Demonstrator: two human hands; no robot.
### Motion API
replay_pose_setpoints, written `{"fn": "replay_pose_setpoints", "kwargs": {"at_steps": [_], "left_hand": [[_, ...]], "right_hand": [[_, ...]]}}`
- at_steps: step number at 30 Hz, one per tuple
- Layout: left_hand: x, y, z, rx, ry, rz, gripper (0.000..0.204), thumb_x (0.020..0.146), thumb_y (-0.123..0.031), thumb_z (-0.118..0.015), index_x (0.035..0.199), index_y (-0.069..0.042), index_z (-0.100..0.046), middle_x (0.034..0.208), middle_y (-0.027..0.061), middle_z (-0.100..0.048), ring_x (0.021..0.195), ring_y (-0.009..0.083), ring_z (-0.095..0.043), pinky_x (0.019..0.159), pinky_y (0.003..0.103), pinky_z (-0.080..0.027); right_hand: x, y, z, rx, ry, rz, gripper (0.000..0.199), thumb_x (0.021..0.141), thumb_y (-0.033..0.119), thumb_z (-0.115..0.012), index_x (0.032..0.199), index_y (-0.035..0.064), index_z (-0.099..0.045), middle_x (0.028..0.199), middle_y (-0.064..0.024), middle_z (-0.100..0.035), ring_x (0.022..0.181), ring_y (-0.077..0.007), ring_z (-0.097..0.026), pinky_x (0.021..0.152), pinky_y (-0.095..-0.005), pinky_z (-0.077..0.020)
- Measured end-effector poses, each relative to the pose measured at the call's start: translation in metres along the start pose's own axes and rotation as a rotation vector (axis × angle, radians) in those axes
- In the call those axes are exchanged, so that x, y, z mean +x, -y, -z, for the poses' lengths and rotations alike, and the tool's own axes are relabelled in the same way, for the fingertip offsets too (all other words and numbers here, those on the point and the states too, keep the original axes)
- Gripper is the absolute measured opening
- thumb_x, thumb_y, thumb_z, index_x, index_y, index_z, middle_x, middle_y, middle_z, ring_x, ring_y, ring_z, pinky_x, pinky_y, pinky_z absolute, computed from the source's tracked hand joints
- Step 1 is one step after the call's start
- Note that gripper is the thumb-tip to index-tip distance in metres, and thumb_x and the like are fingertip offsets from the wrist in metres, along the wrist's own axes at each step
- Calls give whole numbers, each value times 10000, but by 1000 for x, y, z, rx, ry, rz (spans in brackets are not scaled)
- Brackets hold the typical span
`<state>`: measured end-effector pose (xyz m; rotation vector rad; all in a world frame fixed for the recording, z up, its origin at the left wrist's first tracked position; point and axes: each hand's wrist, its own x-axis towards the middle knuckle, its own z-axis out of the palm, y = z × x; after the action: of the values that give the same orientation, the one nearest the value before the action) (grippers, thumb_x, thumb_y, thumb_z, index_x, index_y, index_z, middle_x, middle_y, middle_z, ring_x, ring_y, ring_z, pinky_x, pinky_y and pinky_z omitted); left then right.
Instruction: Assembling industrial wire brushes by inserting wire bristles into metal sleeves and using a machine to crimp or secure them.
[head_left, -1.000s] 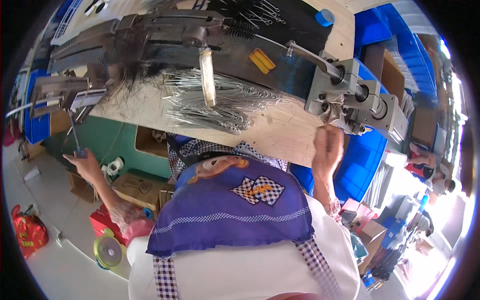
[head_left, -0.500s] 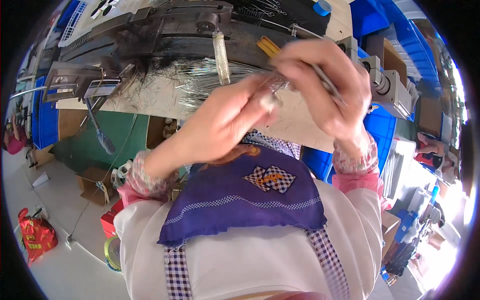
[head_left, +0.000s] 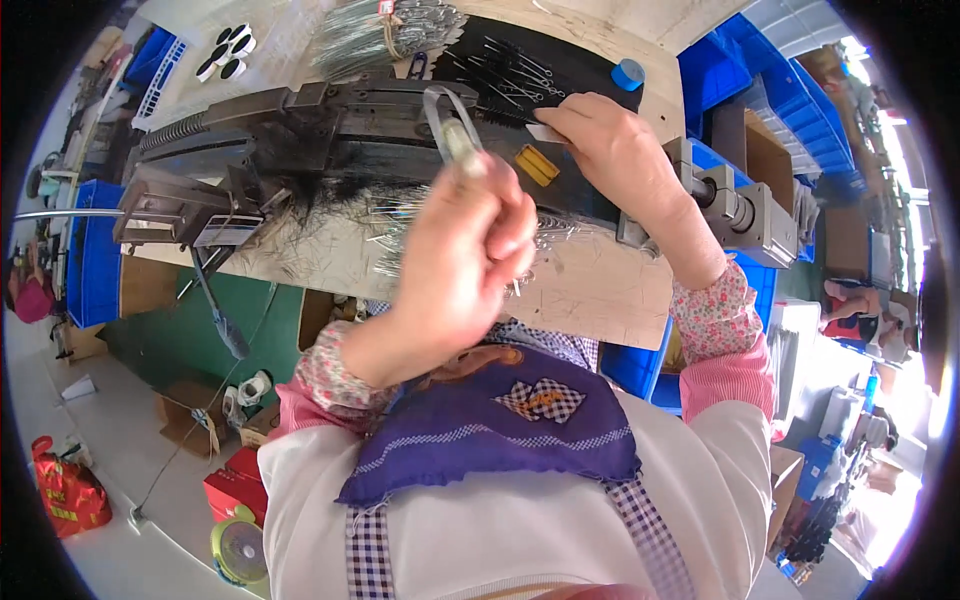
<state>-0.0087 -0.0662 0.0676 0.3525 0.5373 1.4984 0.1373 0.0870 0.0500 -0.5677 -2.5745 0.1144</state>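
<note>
Hands: two, both in view. One left hand point(head_left: 465, 235), one right hand point(head_left: 620, 150).

Counts: one narrow pale-grey metal loop point(head_left: 433, 118); one small flat whitish piece point(head_left: 545, 132); one yellow rectangular block point(head_left: 537, 166); one blue round tape roll point(head_left: 628, 74); one tied bundle of silver wires point(head_left: 375, 42); one pile of bent silver wires point(head_left: 395, 232); at least five white cylinders with black ends point(head_left: 233, 68). Loose looped wires on the black mat point(head_left: 475, 45) overlap, too many for a sure count.

Pose: left forearm rises from lower left, fist upright above the pale wooden worktop point(head_left: 590, 285), fingers curled about the loop's lower end. The loop stands above the fist, before the dark metal machine point(head_left: 310, 135). Right forearm slants in from lower right, back of hand up, fingers bent forward; whitish piece just at the fingertips. Whether they pinch it, cannot tell.

Obscured: left fist blurred; wire pile partly behind it; right fingertips mostly hidden; tied bundle cut off above.
</note>
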Motion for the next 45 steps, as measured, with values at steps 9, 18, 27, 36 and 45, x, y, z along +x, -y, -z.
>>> {"fn": "replay_pose_setpoints", "kwargs": {"at_steps": [9,18,27,36,45], "left_hand": [[-33,-63,93,-295,36,-205,181,983,-147,-480,1042,-56,-625,686,15,-510,439,35,-334,380,194,-258],[101,14,56,1381,294,-67,204,870,-164,-576,868,-2,-700,721,168,-659,640,251,-644,617,321,-480],[96,-33,32,2340,280,-755,87,782,-130,-628,804,-82,-697,791,60,-650,711,238,-643,605,359,-522],[17,-5,79,1333,-266,-867,114,927,-59,-586,975,8,-665,745,62,-626,545,95,-563,466,204,-424],[26,-61,53,-303,190,290,538,975,-494,-414,1008,19,-572,603,72,-498,397,122,-442,342,239,-336]], "right_hand": [[9,6,6,9,-12,-22,117,738,75,-620,844,40,-585,811,-106,-563,806,-298,-609,663,-388,-522],[40,-39,0,30,129,20,217,790,187,-679,900,7,-630,880,-131,-602,832,-308,-612,714,-403,-481],[20,-15,-1,63,-31,168,189,718,124,-685,889,60,-637,776,-73,-599,784,-267,-626,704,-340,-520],[48,-6,-38,422,-168,58,177,801,141,-667,925,20,-634,858,-118,-655,811,-318,-634,747,-376,-524],[52,-7,-51,402,-52,9,179,800,150,-683,867,-13,-646,810,-138,-646,776,-336,-626,714,-373,-508]]}}
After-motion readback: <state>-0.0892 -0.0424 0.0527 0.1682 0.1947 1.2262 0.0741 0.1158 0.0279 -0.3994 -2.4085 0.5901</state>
